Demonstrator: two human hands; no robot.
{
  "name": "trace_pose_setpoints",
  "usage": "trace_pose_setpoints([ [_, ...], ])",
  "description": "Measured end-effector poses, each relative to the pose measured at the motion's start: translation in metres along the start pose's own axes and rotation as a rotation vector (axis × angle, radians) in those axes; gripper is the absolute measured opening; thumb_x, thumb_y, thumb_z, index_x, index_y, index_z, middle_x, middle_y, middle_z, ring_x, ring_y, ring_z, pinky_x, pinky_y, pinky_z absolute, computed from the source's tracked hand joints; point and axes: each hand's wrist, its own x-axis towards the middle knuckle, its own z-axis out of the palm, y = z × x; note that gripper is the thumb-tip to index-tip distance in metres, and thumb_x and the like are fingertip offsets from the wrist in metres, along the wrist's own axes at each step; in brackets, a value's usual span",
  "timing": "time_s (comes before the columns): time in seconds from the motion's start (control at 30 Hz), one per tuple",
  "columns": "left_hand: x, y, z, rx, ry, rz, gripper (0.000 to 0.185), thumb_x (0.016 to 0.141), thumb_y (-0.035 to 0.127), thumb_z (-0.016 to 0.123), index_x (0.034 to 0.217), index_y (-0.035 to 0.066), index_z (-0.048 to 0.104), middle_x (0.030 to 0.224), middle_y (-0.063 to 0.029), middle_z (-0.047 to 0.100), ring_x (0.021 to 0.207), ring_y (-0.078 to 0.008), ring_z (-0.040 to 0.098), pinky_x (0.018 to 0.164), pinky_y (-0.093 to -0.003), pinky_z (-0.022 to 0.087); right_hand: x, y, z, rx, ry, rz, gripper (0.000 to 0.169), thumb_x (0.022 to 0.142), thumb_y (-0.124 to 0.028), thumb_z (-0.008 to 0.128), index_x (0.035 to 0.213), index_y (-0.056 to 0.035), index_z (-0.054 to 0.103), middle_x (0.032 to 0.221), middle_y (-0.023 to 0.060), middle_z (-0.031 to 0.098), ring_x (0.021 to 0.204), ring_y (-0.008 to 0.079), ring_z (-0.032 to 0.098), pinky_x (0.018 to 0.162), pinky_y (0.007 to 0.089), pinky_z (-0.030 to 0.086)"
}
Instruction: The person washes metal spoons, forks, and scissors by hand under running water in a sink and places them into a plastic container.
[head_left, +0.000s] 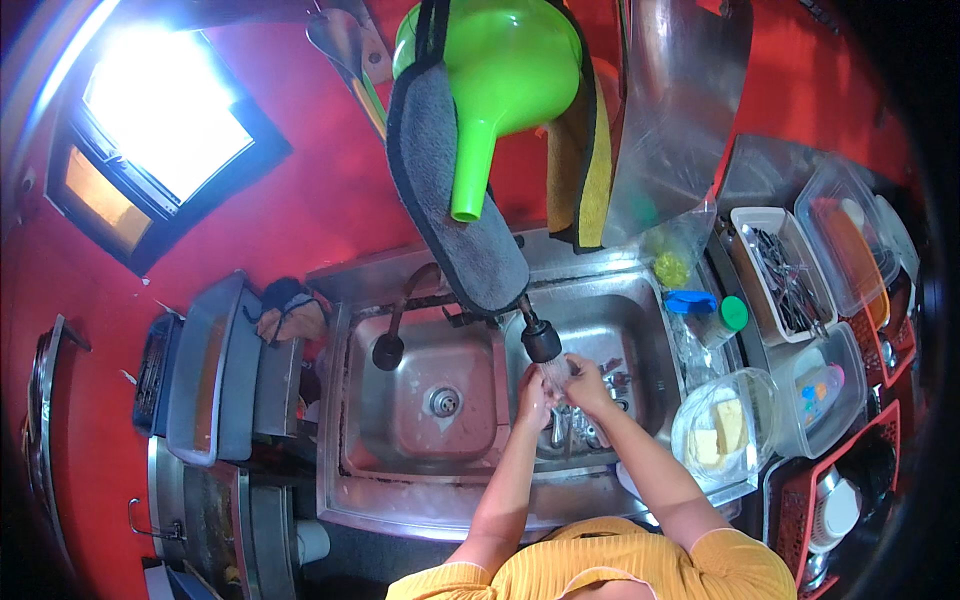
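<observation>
Both my hands are together under water running from a black faucet head (541, 342) over the right sink basin (600, 300). My left hand (533, 399) is on the left of the stream, with its fingers pointing up towards the faucet. My right hand (587, 387) meets it from the right, fingers bent inward. The splash and the fingers hide whether anything is held between them. Below the hands, several pieces of metal cutlery (571, 433) lie on the basin floor, partly covered by my wrists.
The left basin (375, 420) has its own faucet (388, 351). A green funnel (517, 75) and cloth mitts (469, 202) hang in front. On the right stand a tub with yellowish blocks (694, 397), a green-lidded jar (733, 313) and a cutlery bin (742, 225). A grey tub (199, 375) is left.
</observation>
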Motion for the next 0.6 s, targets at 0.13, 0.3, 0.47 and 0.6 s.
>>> trace_pose_setpoints([
  [0.13,-0.012,0.003,0.002,0.069,-0.076,0.053,0.026,0.086,0.033,0.054,0.102,0.014,0.049,0.063,0.0019,0.047,0.044,-0.0047,0.039,0.036,-0.0178,0.027,0.000,-0.006,0.009,-0.140,0.019,0.206,0.047,0.083,-0.046,0.054,0.079,0.0012,0.056,0.053,0.0062,0.052,0.036,0.0121,0.044,0.032,0.0281,0.032],
  [0.3,0.006,-0.022,-0.016,0.473,-0.027,0.525,0.041,0.077,0.006,0.059,0.114,0.005,0.044,0.073,-0.0021,0.054,0.058,-0.0088,0.049,0.049,-0.0227,0.040,-0.001,-0.029,0.005,0.225,-0.061,0.527,0.056,0.085,-0.056,0.041,0.087,-0.0011,0.047,0.054,0.0056,0.047,0.031,0.0103,0.035,0.026,0.0235,0.024],
  [0.47,0.011,-0.025,-0.006,0.538,0.020,0.475,0.028,0.077,0.003,0.056,0.105,0.001,0.054,0.078,-0.0025,0.057,0.064,-0.0087,0.051,0.054,-0.0238,0.042,-0.005,-0.014,-0.009,0.334,-0.204,0.545,0.049,0.085,-0.054,0.045,0.080,-0.0051,0.049,0.058,0.0029,0.047,0.038,0.0083,0.036,0.030,0.0210,0.024],
  [0.6,0.006,-0.012,0.005,0.433,0.125,0.407,0.015,0.080,0.006,0.055,0.094,0.001,0.059,0.070,-0.0007,0.056,0.056,-0.0069,0.049,0.048,-0.0240,0.039,-0.015,-0.031,-0.007,0.331,-0.222,0.567,0.036,0.086,-0.037,0.054,0.079,-0.0011,0.051,0.059,0.0040,0.049,0.041,0.0076,0.040,0.032,0.0194,0.025],
])
